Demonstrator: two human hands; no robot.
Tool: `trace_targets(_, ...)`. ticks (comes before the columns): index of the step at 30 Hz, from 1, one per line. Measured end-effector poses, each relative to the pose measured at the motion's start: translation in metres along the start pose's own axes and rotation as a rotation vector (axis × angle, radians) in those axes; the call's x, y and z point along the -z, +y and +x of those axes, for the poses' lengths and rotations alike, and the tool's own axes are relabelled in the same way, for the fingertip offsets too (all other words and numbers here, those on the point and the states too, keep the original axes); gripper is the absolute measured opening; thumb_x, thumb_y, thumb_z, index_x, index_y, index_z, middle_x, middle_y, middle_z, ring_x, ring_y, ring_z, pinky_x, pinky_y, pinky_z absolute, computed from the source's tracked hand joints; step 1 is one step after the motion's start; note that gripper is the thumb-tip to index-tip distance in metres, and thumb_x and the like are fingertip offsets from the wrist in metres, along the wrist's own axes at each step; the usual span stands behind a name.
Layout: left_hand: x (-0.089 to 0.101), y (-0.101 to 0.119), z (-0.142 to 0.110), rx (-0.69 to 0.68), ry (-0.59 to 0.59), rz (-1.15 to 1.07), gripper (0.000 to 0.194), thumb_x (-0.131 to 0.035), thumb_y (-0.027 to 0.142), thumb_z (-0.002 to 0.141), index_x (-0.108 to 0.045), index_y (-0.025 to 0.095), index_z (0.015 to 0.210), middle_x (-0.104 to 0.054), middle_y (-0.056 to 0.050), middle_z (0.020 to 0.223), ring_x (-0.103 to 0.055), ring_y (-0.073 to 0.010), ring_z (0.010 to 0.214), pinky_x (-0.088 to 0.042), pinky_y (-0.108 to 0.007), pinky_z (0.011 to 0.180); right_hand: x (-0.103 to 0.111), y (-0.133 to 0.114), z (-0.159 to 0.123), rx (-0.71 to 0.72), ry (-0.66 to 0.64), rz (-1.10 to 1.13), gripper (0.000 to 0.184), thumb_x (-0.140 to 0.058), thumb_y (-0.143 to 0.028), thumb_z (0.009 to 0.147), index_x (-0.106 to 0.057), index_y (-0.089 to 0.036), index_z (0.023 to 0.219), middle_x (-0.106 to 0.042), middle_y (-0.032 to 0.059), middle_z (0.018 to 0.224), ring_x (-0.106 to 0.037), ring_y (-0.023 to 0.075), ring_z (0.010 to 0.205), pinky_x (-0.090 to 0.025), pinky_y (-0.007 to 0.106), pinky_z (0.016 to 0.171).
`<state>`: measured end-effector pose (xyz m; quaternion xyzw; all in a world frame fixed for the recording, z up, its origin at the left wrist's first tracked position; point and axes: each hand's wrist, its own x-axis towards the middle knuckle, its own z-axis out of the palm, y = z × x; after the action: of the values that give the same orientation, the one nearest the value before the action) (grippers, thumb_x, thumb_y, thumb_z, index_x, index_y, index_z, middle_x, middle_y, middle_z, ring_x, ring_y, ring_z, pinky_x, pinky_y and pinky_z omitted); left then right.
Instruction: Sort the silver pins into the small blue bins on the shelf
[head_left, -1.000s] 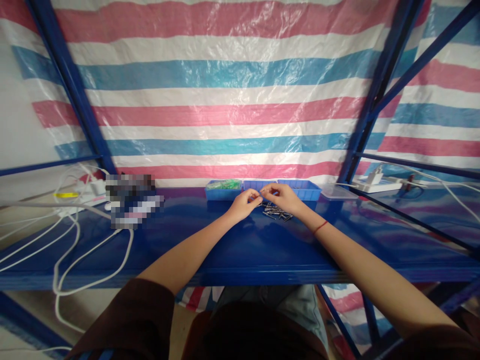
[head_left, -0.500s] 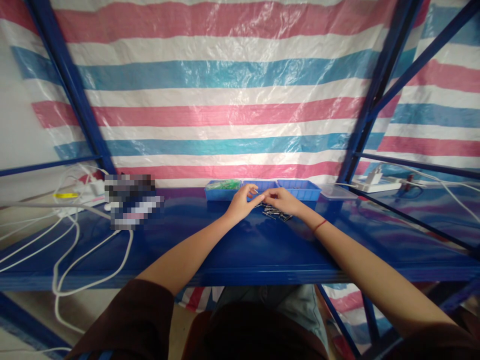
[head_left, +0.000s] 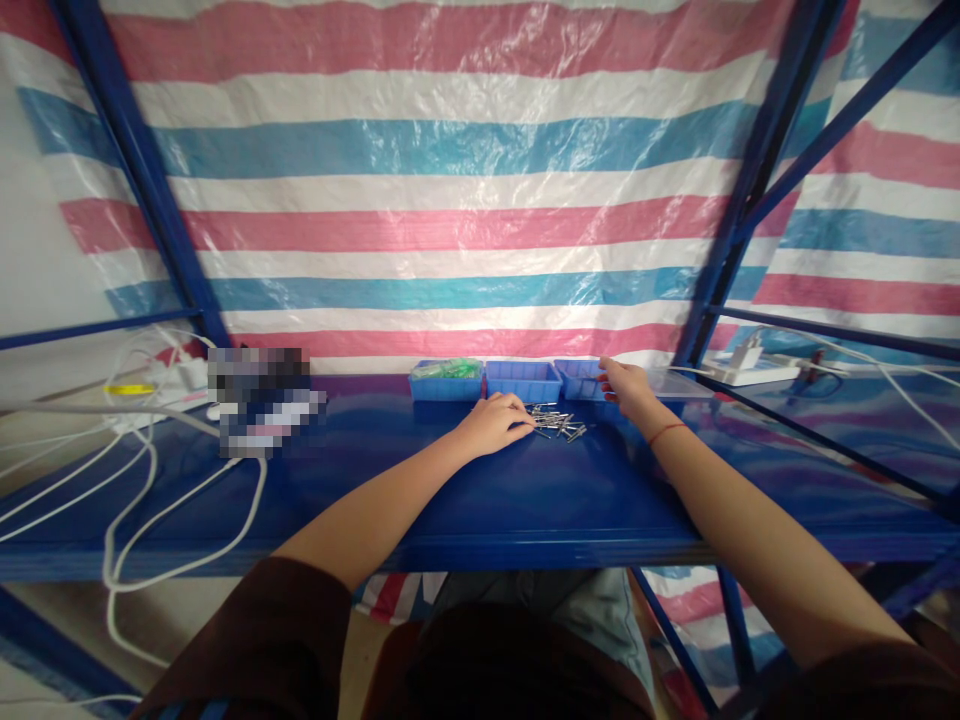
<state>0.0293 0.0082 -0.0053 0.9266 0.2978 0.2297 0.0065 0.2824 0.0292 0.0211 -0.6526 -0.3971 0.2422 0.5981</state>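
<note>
A loose pile of slim, shiny metal fasteners (head_left: 556, 422) lies on the blue tabletop; their exact kind is too small to tell. At the pile's left edge is my left hand (head_left: 495, 425), thumb and fingertips closed together; what is between them is hidden. My right hand (head_left: 628, 390) is over the right end of the right blue bin (head_left: 577, 380), its fingers somewhat apart and nothing visible in them. To the left stand the middle blue bin (head_left: 523, 382) and the left blue bin (head_left: 448, 387), which holds green-tinted clear plastic (head_left: 450, 369).
A clear flat lid (head_left: 679, 384) lies right of the bins. White power strips stand at both sides, the right power strip (head_left: 754, 366) by the post. White cables (head_left: 154, 500) hang over the table's left front edge. Blue posts (head_left: 150, 200) frame a striped sheet.
My hands were close together above the pile and have parted. The right moved right to the bin and its fingers spread; the left lowered to the pile's left edge.
</note>
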Motion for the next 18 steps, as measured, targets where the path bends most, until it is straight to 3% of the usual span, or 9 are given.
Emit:
trace_targets(3,0.000,0.001,0.001,-0.029,-0.035,0.015,0.024,-0.049,0.036,0.086,-0.069,0.029,0.097,-0.061,-0.003,0.105,-0.052,-0.0200,0.101,-0.040,-0.032,0.084,-0.003,-0.003,-0.006,0.045,-0.069,-0.001,0.013,-0.054,-0.028,0.072,-0.057,-0.015,0.072,-0.055,0.0028,0.063,-0.043,0.0075,0.046,-0.035,0.020,0.039)
trace_targets(7,-0.001,0.003,0.002,-0.004,-0.023,0.009,0.021,-0.050,0.035,0.086,-0.067,0.024,0.087,-0.064,-0.003,0.100,-0.055,-0.0203,0.097,-0.040,-0.032,0.083,-0.013,-0.011,-0.023,0.257,-0.273,-0.082,0.016,-0.053,-0.028,0.073,-0.060,-0.014,0.068,-0.052,0.0003,0.057,-0.042,0.0077,0.046,-0.033,0.020,0.042)
trace_targets(11,-0.001,0.002,0.005,0.150,0.128,-0.196,0.020,-0.044,0.029,0.087,-0.061,0.019,0.088,-0.065,-0.002,0.089,-0.059,-0.0157,0.083,-0.044,-0.028,0.077,-0.020,-0.020,-0.044,0.506,-0.556,-0.217,0.020,-0.054,-0.031,0.073,-0.065,-0.015,0.074,-0.057,0.0006,0.060,-0.048,0.0105,0.052,-0.038,0.023,0.050)
trace_targets(13,-0.001,-0.001,0.007,0.214,0.218,-0.328,0.019,-0.043,0.028,0.087,-0.059,0.018,0.089,-0.066,-0.001,0.084,-0.060,-0.0137,0.078,-0.045,-0.026,0.076,-0.023,-0.024,-0.055,0.560,-0.661,-0.211,0.023,-0.056,-0.031,0.072,-0.067,-0.015,0.082,-0.062,0.0018,0.069,-0.051,0.0118,0.058,-0.041,0.023,0.054)
trace_targets(18,-0.002,-0.009,0.012,0.244,0.349,-0.549,0.018,-0.043,0.030,0.087,-0.056,0.018,0.092,-0.067,-0.003,0.087,-0.062,-0.0136,0.081,-0.047,-0.026,0.077,-0.032,-0.029,-0.071,0.582,-0.756,-0.111,0.029,-0.060,-0.039,0.071,-0.067,-0.015,0.086,-0.066,0.0043,0.079,-0.052,0.0113,0.061,-0.043,0.025,0.058)
